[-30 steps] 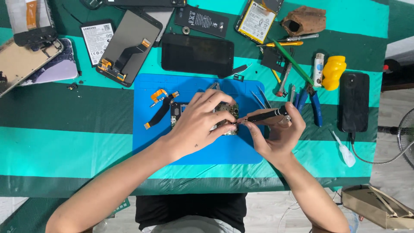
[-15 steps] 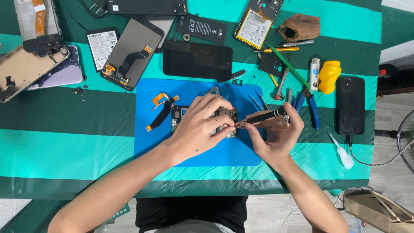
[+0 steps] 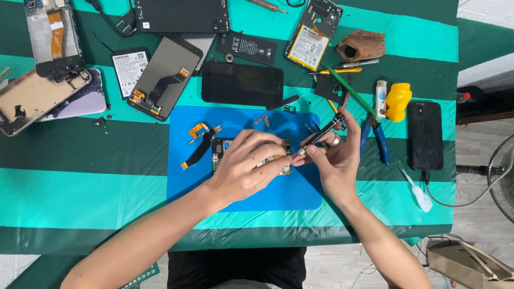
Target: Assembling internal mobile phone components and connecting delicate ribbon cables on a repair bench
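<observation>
Taking the blue work mat (image 3: 241, 200) as the landmark: well off its left edge, on the green striped counter (image 3: 80, 208), lie an opened phone frame (image 3: 32, 99) and, nearer the mat's upper left corner, a display panel with a flex ribbon (image 3: 160, 77). On the mat's left part sit an orange flex connector (image 3: 197, 130) and a black ribbon cable (image 3: 199, 152), loose and close to the work. At the mat's middle the left hand (image 3: 243, 168) lies over a small green circuit board (image 3: 286, 170), fingers curled and pressing it flat, so its grip is closed down on the board. Meeting it from the right, the right hand (image 3: 334, 160) pinches a slim dark screwdriver (image 3: 321, 134) in a narrow grip, tip angled down to the board's right edge. The step in hand looks like working a screw or small fitting on the board; the next move likely calls for a steady, upright tip and the board kept pinned so that it cannot slide. Past the mat's right edge lie blue-handled pliers (image 3: 375, 140), a yellow bulb-shaped tool (image 3: 398, 100) and a black phone (image 3: 424, 135), so room to the right is tight. Above the mat's top edge a dark phone screen (image 3: 242, 83) crowds in. The freest room is the mat's lower part, towards the counter's near edge.
</observation>
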